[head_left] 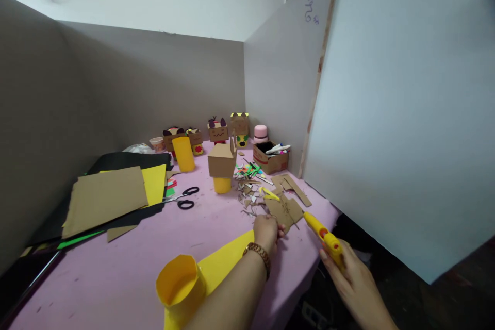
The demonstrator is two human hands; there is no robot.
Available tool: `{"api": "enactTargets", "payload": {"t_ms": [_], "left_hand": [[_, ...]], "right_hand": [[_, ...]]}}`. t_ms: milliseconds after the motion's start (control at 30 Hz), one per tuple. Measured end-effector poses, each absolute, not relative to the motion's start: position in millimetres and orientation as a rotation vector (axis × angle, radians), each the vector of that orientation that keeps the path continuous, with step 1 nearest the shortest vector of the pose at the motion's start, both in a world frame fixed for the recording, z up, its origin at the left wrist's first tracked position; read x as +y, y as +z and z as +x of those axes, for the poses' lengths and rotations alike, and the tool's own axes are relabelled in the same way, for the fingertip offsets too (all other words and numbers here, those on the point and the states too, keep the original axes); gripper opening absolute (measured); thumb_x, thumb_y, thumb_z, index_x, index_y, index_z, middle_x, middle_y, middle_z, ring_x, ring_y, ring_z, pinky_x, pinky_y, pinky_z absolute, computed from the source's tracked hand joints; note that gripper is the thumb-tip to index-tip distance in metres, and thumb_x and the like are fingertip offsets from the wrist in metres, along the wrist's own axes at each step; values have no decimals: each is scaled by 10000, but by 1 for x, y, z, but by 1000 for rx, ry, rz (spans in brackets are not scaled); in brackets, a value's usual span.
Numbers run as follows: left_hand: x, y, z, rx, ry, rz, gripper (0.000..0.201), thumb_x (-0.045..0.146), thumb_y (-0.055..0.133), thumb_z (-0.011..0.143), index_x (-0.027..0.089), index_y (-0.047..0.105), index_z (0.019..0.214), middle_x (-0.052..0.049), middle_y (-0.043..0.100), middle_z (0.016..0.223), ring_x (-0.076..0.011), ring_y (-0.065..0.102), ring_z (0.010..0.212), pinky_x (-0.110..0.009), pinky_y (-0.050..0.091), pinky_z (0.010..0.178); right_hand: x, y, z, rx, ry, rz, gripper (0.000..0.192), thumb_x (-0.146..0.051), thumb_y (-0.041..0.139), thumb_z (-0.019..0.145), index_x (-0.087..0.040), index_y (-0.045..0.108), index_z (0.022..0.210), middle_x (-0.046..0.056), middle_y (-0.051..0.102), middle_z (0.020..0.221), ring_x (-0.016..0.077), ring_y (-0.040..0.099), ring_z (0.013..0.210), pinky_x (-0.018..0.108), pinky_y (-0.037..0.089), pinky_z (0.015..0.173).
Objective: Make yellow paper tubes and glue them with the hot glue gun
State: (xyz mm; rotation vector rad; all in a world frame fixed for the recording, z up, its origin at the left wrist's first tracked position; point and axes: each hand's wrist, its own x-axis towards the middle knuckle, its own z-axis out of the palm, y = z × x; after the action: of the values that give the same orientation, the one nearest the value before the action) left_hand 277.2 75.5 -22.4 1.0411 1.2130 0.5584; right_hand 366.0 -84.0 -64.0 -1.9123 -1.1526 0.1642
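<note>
My right hand (353,276) grips a yellow glue gun (328,240) at the table's right edge, its nozzle pointing at a cardboard piece (280,211). Closed fingers of my left hand (266,231) rest at the near edge of that cardboard; what they hold, if anything, is hidden. My left forearm passes over a yellow paper strip (226,258). A rolled yellow paper tube (180,283) stands upright at the near end of this strip. Farther back, a cardboard box head (221,161) sits on a yellow tube base (222,184).
Black-handled scissors (185,198) lie left of centre, beside stacked cardboard (104,196) and black paper. Paper scraps (249,185) are heaped before a box of pens (274,162). Several cardboard figures (217,131), a yellow cylinder (183,154) and a pink container (261,134) stand behind.
</note>
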Motion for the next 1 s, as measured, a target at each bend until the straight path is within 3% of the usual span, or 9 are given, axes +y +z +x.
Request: {"api": "enactTargets", "payload": {"t_ms": [267, 467, 600, 733, 867, 1000], "left_hand": [[103, -3, 298, 1130, 508, 921, 308, 327, 547, 872, 162, 540, 1131, -73, 589, 1114, -193, 607, 913, -393, 520, 761], [117, 6, 321, 1046, 550, 853, 293, 322, 547, 873, 161, 546, 1117, -66, 597, 1091, -182, 612, 884, -377, 527, 737], [91, -1, 304, 1026, 639, 853, 266, 341, 518, 888, 152, 547, 1072, -34, 612, 940, -124, 600, 700, -286, 517, 594], [54, -12, 263, 948, 680, 903, 230, 229, 395, 926, 154, 425, 1141, 42, 581, 690, -41, 448, 386, -167, 318, 370], [29, -31, 220, 844, 575, 958, 384, 391, 569, 787, 146, 435, 1050, 55, 576, 524, -58, 378, 278, -196, 206, 324], [16, -53, 188, 783, 509, 975, 459, 479, 705, 621, 169, 504, 893, 63, 534, 431, -48, 372, 349, -186, 272, 437]], "right_hand": [[-83, -66, 373, -1127, 138, -1935, 286, -462, 369, 910, -247, 454, 1080, 59, 604, 1028, 218, 617, 931, 325, 471, 785], [-62, -52, 378, -1220, -67, -1997, 266, -432, 337, 923, -239, 465, 1056, 57, 621, 965, 207, 649, 833, 307, 510, 703], [-30, -42, 381, -1316, -286, -2146, 273, -364, 325, 925, -214, 460, 1108, 90, 621, 1014, 232, 656, 844, 333, 524, 647], [8, -40, 378, -1399, -320, -2204, 299, -216, 373, 885, -172, 481, 1160, 145, 606, 1073, 273, 610, 978, 366, 511, 705], [32, -46, 373, -1488, -329, -2267, 336, -144, 425, 846, -148, 530, 1165, 163, 630, 1010, 293, 613, 929, 368, 507, 694], [34, -54, 377, -1598, -315, -2251, 359, -166, 487, 827, -87, 546, 1172, 186, 626, 1031, 322, 598, 943, 393, 506, 720]]}}
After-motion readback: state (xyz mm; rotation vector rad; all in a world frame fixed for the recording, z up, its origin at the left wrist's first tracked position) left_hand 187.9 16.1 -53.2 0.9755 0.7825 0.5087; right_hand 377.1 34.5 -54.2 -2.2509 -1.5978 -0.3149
